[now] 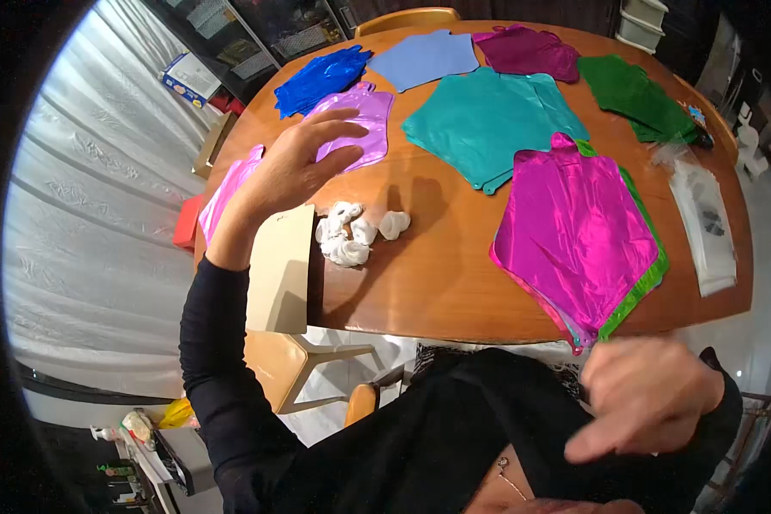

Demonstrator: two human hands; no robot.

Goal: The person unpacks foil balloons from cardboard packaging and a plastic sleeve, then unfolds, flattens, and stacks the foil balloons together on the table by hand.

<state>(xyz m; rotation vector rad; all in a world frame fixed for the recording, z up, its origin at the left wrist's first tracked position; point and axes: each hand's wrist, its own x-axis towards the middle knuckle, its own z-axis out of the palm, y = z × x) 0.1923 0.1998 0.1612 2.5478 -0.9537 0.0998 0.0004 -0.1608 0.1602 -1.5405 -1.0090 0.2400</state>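
Note:
My left hand (304, 158) is raised over the left of the table, fingers apart and holding nothing, in front of a light purple foil sheet (364, 128). Below and right of it lie several white coiled ribbon rolls (349, 240). My right hand (651, 385) is blurred by motion near the table's front edge, just below the lower tip of a shiny magenta foil sheet (578, 231). Green foil (660, 261) shows from under the magenta one. Whether the right hand holds anything is hidden by blur.
Teal (488, 124), blue (321, 81), pale blue (424, 58), maroon (527, 53) and dark green (634, 94) foil stacks lie across the wooden table (454, 295). Clear plastic packets (702, 227) are at right, a cream board (281, 270) at left. A chair (274, 364) stands in front.

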